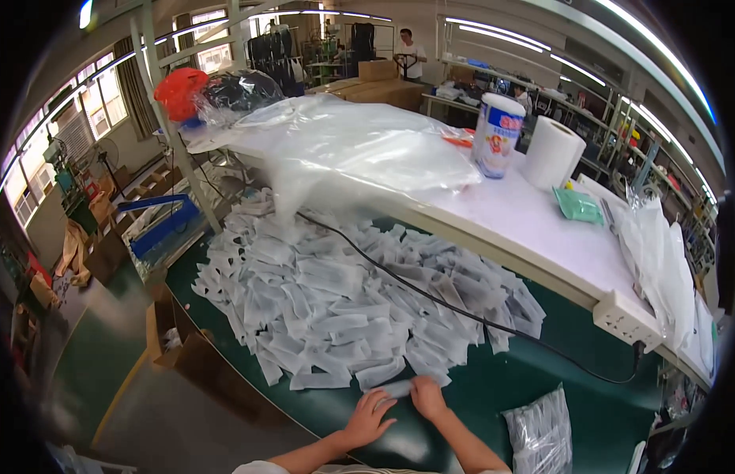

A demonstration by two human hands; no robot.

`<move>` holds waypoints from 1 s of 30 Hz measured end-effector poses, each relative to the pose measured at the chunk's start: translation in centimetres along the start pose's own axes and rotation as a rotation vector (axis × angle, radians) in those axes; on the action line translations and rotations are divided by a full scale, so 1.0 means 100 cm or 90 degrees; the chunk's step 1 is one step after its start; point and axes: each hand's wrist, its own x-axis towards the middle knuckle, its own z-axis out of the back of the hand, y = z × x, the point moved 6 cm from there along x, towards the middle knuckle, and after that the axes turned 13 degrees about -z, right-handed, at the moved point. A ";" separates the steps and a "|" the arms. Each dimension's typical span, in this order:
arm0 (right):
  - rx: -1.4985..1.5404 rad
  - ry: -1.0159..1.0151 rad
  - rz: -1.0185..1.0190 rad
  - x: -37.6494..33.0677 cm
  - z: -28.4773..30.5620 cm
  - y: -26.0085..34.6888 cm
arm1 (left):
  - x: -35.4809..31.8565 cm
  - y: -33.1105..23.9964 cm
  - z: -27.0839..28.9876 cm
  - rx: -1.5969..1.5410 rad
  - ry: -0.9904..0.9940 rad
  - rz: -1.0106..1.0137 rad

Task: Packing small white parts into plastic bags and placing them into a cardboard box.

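A small frosted, whitish plastic packet (pixel 397 389) lies between my two hands at the near edge of a big pile. My right hand (pixel 428 397) is closed on its right end, fingers curled down. At the other end, my left hand (pixel 369 419) grips the packet's left side with bent fingers. Just beyond them spreads a heap of similar frosted packets (pixel 328 288), loosely overlapping on a dark green table (pixel 470 411). What the packets contain cannot be made out. To the right of my right forearm rests a clear bag (pixel 539 433) filled with several packets.
A white raised shelf (pixel 533 229) crosses above the heap, bearing clear plastic sheeting (pixel 367 146), a canister (pixel 498 136), a white roll (pixel 554 148) and a green packet (pixel 577 205). A black cable (pixel 430 296) runs over the pile to a power strip (pixel 626 317). Cardboard boxes (pixel 189 347) stand left.
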 end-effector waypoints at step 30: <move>0.099 0.137 -0.022 -0.024 -0.015 0.035 | -0.032 0.034 0.001 0.016 0.187 -0.081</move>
